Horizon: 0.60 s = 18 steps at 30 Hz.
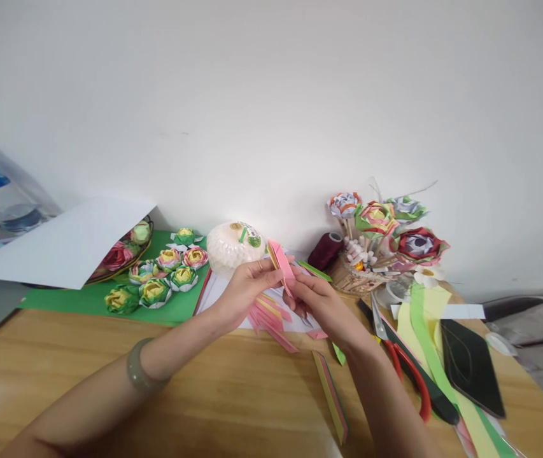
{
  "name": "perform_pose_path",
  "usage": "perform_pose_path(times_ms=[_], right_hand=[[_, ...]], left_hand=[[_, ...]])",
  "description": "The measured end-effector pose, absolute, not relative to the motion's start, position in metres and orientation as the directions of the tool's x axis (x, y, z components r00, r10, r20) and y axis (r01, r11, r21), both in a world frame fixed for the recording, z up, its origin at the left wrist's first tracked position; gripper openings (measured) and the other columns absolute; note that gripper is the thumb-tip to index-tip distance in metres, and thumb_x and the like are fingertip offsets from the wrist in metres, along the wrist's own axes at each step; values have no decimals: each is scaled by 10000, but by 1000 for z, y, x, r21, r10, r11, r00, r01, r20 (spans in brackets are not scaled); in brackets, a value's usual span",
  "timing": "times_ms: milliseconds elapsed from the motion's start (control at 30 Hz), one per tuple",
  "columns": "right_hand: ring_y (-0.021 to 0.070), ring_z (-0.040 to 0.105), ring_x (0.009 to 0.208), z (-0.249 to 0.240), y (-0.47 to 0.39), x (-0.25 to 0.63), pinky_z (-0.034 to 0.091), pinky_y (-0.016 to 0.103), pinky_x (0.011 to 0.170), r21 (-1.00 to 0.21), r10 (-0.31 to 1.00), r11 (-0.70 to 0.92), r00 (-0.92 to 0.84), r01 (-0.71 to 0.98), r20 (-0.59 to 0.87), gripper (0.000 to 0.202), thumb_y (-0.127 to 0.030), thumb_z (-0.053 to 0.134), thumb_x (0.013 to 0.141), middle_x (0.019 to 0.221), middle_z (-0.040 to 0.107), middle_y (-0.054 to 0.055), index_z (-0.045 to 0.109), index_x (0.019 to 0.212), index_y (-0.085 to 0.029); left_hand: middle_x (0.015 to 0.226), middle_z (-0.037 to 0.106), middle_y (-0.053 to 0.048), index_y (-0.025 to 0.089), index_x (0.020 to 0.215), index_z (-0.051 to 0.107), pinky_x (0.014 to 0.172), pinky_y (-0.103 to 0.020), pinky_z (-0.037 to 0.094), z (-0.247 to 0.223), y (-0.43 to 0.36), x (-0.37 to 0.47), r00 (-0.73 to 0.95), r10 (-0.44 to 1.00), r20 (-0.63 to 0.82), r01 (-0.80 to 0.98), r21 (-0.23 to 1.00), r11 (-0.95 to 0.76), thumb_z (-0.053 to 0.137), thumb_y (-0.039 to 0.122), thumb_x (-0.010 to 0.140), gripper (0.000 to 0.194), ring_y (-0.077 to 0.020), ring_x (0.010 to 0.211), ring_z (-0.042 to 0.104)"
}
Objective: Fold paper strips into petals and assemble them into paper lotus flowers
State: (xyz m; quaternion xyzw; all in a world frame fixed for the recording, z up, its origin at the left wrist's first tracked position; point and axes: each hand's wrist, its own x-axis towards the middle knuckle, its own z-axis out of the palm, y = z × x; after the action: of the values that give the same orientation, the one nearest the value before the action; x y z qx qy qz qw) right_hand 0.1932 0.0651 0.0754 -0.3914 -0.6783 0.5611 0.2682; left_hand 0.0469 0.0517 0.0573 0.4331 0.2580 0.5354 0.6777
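Between my two hands, raised over the middle of the table, is a folded pink paper piece point(281, 262) with a yellowish layer along its left edge. My left hand point(252, 283) pinches it from the left, thumb on its face. From the lower right, the fingers of my right hand point(313, 294) close on its bottom end. Beneath the hands lie several folded pink and yellow paper strips point(268, 318) on a white sheet. A separate folded strip of yellow, pink and green paper point(331, 395) rests on the wood nearer to me.
Several paper flowers point(155, 291) sit on green paper point(61, 304) at left. A white ribbed container point(228, 245) and dark red thread spool point(327, 249) stand by the wall. Right: a basket point(357, 277) of paper flowers, red-handled scissors point(409, 375), a black flat object point(472, 366).
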Motion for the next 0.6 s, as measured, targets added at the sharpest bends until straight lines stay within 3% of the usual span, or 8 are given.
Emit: perform_pose_path(times_ms=[167,300,400,500,600], right_hand=[[81,426,479,80,64,197,359,210,479,-953,807,119,-586,278,-70,381,-458,433,845,553,473,-29,503,604,-170],[120,552,595,87,74,218,438,227,550,-910,831,172,-552,377,-72,350,-447,423,848,709,608,25,605,770,-159],[141,603,665,88,86,242,462,243,612,-703,951,243,-307,669,37,291,-371,414,851,820,667,32,630,908,-184],[185,618,713,83,95,260,434,279,648,-584,976,209,-203,785,77,229,-291,460,817,796,691,43,653,885,-189],[206,617,725,77,100,267,395,279,635,-466,979,201,-183,862,85,193,-215,483,781,775,704,41,675,795,-205]], left_hand=[[512,625,-19,129,870,699,655,-330,463,56,50,48,299,950,93,-497,865,71,612,297,772,213,-184,574,613],[765,697,-44,146,760,720,759,-264,426,54,54,44,99,995,21,-423,906,23,695,281,694,152,-148,744,592],[814,696,-43,143,717,713,662,-209,411,52,57,42,30,997,-69,-405,911,75,724,288,655,158,-103,683,539],[714,668,-26,130,575,665,603,-185,409,52,60,41,23,993,-115,-450,886,113,741,280,628,176,-69,593,489],[653,635,-13,124,562,657,642,-183,441,52,62,40,39,989,-144,-483,864,145,755,273,606,184,-70,612,515]])
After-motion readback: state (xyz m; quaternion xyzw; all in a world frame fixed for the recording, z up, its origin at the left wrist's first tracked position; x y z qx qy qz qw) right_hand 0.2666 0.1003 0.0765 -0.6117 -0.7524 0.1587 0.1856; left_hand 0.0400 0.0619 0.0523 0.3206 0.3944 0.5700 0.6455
